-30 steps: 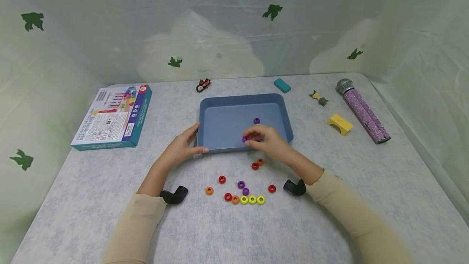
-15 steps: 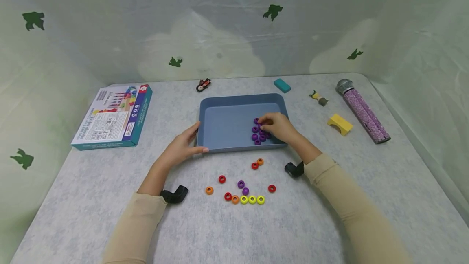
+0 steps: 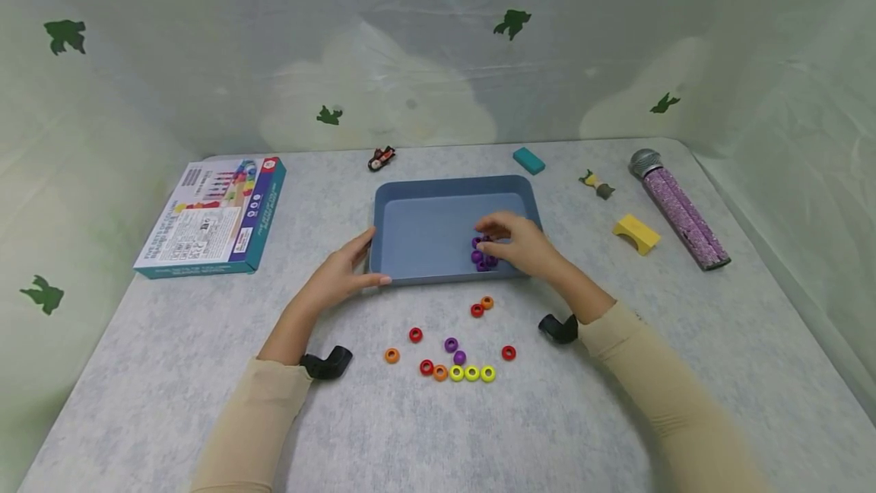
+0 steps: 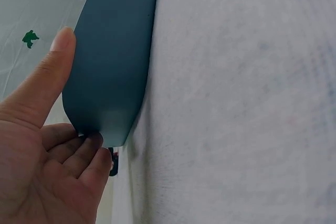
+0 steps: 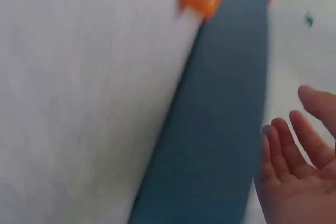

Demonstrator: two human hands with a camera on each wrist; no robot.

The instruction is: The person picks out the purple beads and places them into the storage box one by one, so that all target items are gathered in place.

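Note:
The left hand [image 3: 337, 274] holds the near left corner of a shallow blue tray [image 3: 420, 230]. Its thumb lies on the near wall and its other fingers bend against the left side, as the left wrist view shows. Over the tray's right half is the right hand [image 3: 516, 243], fingertips close around a cluster of purple beads [image 3: 477, 257] and partly hiding them. In the right wrist view the right hand's fingers [image 5: 294, 153] are loosely bent, the thumb stands apart, and no bead shows between them.
Several red, orange, purple and yellow beads [image 3: 472, 373] lie on the table in front of the tray. A boxed toy set [image 3: 198, 219] lies left. Behind are a small toy [image 3: 381, 159] and teal block [image 3: 528, 160]; right, a yellow arch block [image 3: 636, 234] and glittery microphone [image 3: 684, 211].
The right hand, which pinched a purple bead nearer the tray's middle, has moved right over the purple cluster. That cluster, mostly hidden earlier, shows now. The left hand stays on the tray.

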